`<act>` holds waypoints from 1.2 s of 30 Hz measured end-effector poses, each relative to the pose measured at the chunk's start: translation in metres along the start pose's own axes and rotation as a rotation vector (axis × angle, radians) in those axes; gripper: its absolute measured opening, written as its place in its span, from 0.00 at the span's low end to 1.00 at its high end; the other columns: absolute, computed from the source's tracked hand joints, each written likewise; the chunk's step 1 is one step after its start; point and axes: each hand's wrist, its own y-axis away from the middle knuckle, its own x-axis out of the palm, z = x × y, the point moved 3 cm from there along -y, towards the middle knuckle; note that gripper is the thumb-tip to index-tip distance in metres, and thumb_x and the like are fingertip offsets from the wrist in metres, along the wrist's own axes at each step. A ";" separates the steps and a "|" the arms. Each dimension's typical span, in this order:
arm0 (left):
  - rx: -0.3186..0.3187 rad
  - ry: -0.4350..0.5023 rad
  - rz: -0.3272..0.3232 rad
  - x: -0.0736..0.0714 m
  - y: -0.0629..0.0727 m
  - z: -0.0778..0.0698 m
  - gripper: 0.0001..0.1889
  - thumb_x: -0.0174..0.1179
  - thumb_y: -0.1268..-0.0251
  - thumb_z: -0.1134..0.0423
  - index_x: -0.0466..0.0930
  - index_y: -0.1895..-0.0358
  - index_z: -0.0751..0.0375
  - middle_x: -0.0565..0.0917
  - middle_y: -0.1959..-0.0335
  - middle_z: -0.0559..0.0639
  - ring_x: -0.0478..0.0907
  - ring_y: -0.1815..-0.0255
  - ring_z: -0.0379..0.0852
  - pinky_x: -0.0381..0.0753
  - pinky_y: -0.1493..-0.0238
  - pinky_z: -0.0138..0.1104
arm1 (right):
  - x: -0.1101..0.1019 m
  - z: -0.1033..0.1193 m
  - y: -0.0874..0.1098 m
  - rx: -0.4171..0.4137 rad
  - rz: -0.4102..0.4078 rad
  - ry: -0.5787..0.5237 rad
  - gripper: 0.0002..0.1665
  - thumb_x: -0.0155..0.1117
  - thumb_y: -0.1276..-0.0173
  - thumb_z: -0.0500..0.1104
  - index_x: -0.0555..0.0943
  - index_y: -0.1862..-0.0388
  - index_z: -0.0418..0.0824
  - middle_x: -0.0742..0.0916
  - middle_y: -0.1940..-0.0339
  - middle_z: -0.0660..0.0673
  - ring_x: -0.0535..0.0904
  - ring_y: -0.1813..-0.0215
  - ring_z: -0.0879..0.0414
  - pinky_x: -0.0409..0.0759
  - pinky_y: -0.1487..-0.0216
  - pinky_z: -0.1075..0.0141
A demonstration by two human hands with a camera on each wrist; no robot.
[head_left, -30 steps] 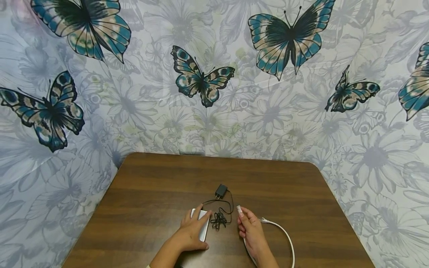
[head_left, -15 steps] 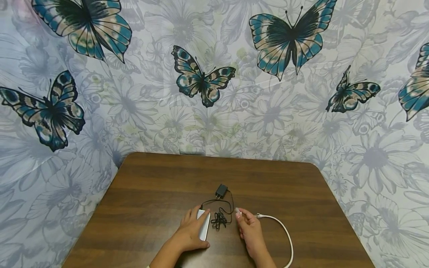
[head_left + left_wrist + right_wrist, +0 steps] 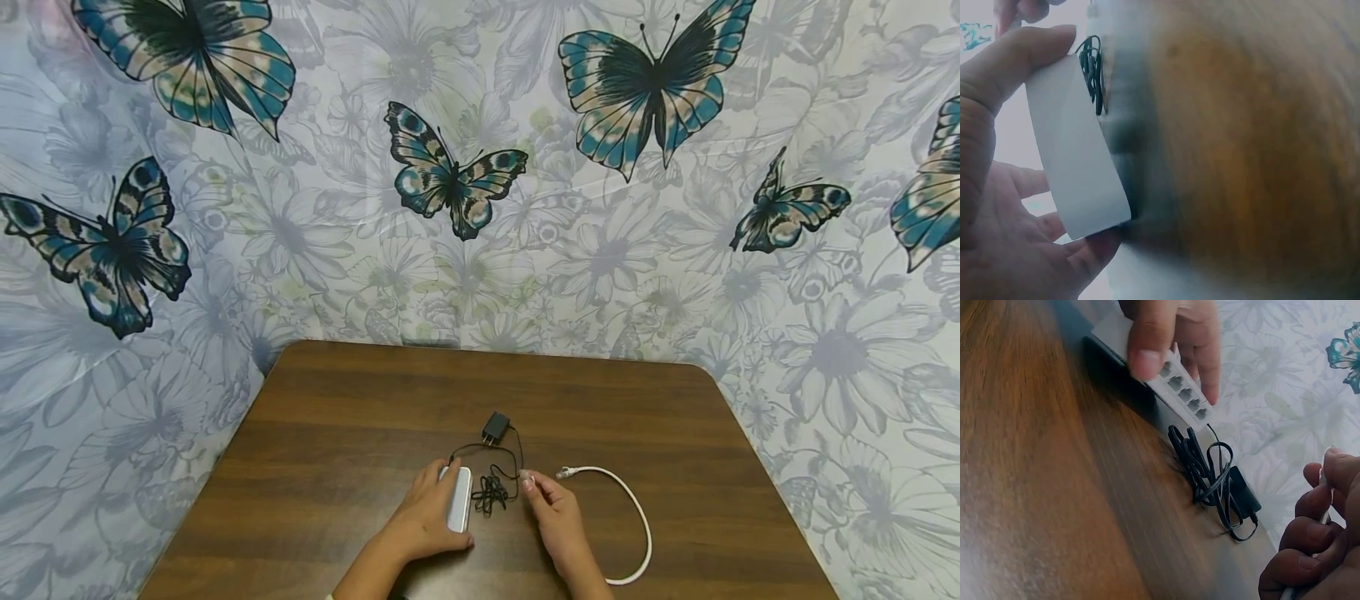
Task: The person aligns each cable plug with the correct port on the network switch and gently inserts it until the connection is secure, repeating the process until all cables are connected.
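My left hand [image 3: 423, 517] grips a small white network switch [image 3: 460, 504] by its ends, thumb at the near end and fingers at the far end. The right wrist view shows a row of several ports [image 3: 1186, 395] on the side facing my right hand. My right hand [image 3: 558, 521] pinches one plug of a white Ethernet cable [image 3: 647, 533] between thumb and fingertips, a short way right of the switch. In the right wrist view its other fingers curl around the cable [image 3: 1289, 592]. The cable's other plug [image 3: 564, 473] lies to the right of that hand.
A black power adapter [image 3: 496, 428] lies behind the hands. Its bundled black cord [image 3: 491, 492] sits between switch and right hand, with one end running to the switch's far end. The brown wooden table [image 3: 360, 417] reaches back to a butterfly-patterned wall covering [image 3: 600, 283].
My right hand has moved a little left, toward the switch, drawing the white cable and its loose plug leftward. The left hand has turned the switch slightly, showing more of it.
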 end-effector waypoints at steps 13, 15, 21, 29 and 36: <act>0.000 0.048 -0.056 -0.002 -0.002 -0.004 0.62 0.78 0.68 0.38 0.59 0.23 0.57 0.64 0.30 0.61 0.68 0.38 0.56 0.78 0.49 0.50 | 0.009 0.005 0.002 -0.252 0.019 0.293 0.15 0.60 0.25 0.45 0.85 0.47 0.39 0.89 0.50 0.46 0.84 0.45 0.55 0.79 0.42 0.64; 0.002 0.055 -0.055 -0.002 -0.002 -0.005 0.61 0.78 0.66 0.38 0.59 0.23 0.54 0.64 0.30 0.61 0.68 0.38 0.56 0.78 0.51 0.48 | 0.010 0.005 0.002 -0.239 0.025 0.310 0.16 0.61 0.26 0.47 0.85 0.46 0.41 0.89 0.51 0.48 0.84 0.46 0.56 0.79 0.43 0.63; 0.036 0.065 -0.039 -0.002 0.000 -0.005 0.54 0.76 0.61 0.37 0.62 0.24 0.38 0.61 0.28 0.64 0.67 0.37 0.58 0.77 0.53 0.48 | 0.013 0.005 0.003 -0.178 0.064 0.293 0.12 0.63 0.28 0.45 0.82 0.50 0.41 0.88 0.65 0.46 0.79 0.64 0.64 0.77 0.60 0.68; 0.044 0.075 -0.024 0.000 0.000 -0.006 0.52 0.74 0.58 0.36 0.62 0.24 0.34 0.61 0.28 0.63 0.67 0.37 0.58 0.76 0.53 0.48 | 0.016 0.005 0.004 -0.256 0.042 0.368 0.05 0.67 0.31 0.44 0.83 0.58 0.48 0.85 0.70 0.57 0.76 0.68 0.67 0.76 0.64 0.69; 0.055 0.086 -0.024 0.000 0.001 -0.010 0.51 0.74 0.57 0.37 0.62 0.24 0.36 0.61 0.28 0.62 0.67 0.36 0.58 0.76 0.51 0.49 | 0.021 0.003 0.005 -0.285 0.100 0.391 0.10 0.66 0.30 0.45 0.86 0.51 0.49 0.89 0.56 0.54 0.82 0.55 0.64 0.81 0.53 0.66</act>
